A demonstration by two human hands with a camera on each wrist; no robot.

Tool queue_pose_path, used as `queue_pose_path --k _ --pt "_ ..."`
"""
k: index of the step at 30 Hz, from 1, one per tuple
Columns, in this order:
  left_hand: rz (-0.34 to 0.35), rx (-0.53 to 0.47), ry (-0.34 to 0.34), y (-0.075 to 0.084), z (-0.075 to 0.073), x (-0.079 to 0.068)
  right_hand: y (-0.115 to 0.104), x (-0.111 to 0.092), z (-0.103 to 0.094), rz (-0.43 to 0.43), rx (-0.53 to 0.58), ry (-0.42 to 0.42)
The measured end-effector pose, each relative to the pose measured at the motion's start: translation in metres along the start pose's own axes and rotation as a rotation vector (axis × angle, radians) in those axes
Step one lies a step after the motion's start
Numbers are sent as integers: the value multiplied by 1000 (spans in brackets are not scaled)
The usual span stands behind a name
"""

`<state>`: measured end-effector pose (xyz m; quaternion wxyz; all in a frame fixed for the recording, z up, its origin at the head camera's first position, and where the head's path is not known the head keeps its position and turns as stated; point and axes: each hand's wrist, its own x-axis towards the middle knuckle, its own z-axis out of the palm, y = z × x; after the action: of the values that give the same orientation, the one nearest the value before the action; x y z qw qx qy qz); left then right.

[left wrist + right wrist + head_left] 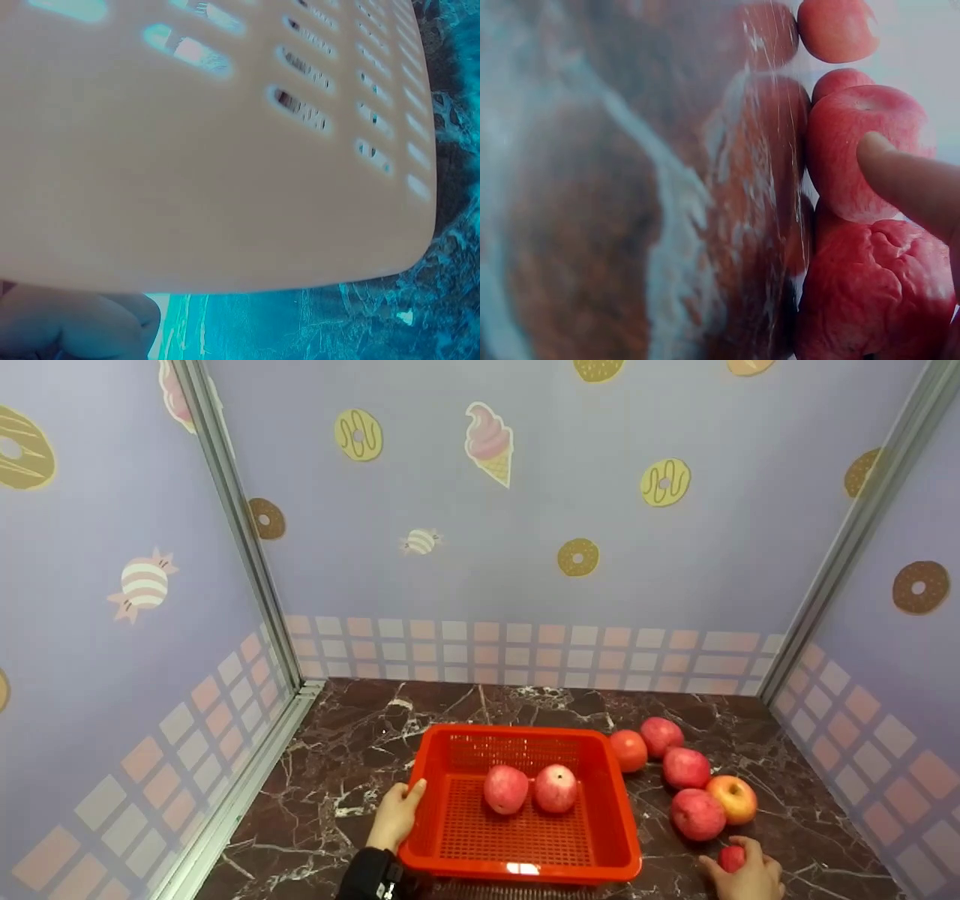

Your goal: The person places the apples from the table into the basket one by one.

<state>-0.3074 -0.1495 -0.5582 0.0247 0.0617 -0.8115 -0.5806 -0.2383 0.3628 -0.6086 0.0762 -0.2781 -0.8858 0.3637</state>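
My left hand [396,816] grips the left rim of a red plastic basket [525,870], its thumb at the rim. The slotted basket wall [225,187] fills most of the left wrist view, with part of the hand low in the corner. Inside the basket sit two apples, a red apple [505,790] and a paler one [556,789]. At the lower right, my right hand [750,877] holds a small red apple [732,858] between thumb and fingers, on the table. That apple is wrinkled [877,292] in the right wrist view, where a finger overlaps a smoother apple [847,150].
Several more apples lie right of the basket, among them a red apple [697,814] and a yellow-red apple [732,800]. One apple [628,751] is right at the basket's side. Patterned walls [525,510] enclose the dark marbled table [315,780] at the back and sides.
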Motion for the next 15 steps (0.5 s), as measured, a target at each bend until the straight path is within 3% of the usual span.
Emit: queue_pose_path --k 6,15 --pt "-7 -12 -5 -2 1 0 3 1 2 -32 7 55" --pt "-9 -1 -4 0 0 0 2 3 0 -5 11 47"
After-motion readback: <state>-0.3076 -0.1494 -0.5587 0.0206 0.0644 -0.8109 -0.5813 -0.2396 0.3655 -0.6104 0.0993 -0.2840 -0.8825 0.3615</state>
